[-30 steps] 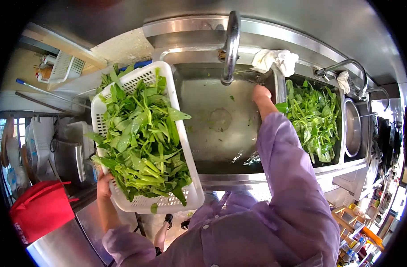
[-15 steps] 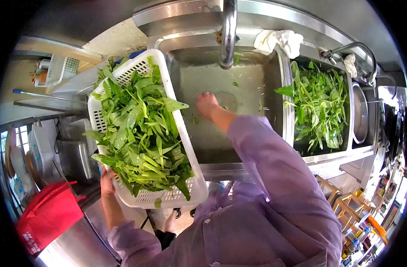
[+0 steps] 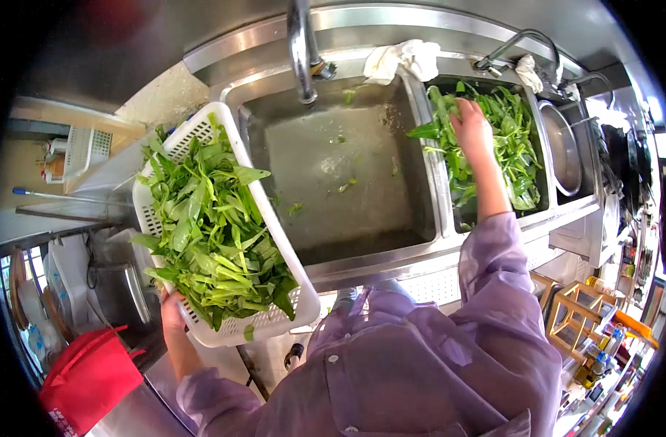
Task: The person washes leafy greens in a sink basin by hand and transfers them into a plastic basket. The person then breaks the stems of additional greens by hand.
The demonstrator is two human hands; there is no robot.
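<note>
My left hand (image 3: 173, 309) grips the near left side of a white perforated plastic basket (image 3: 254, 186). Leafy greens (image 3: 216, 226) with cut stems are heaped in it, some hanging past the rim. My right hand (image 3: 473, 131) is over the right sink basin, at the left part of another pile of leafy greens (image 3: 515, 135). Its fingers are slightly bent and apart, with nothing visibly held; their undersides are hidden. Between the basket and that pile lies a steel sink basin (image 3: 296, 156) with shallow water and a few loose leaf bits.
A chrome faucet (image 3: 302, 54) hangs over the left basin. White cloths (image 3: 402, 60) lie on the sink's back ledge. Farther right are a second faucet (image 3: 526, 36) and a metal bowl (image 3: 562, 149). A red bag (image 3: 93, 382) sits at lower left, wooden stools (image 3: 577, 320) at lower right.
My right hand has left the water of the left basin and moved right to the greens in the right basin. My left hand still holds the basket. The view has shifted right.
</note>
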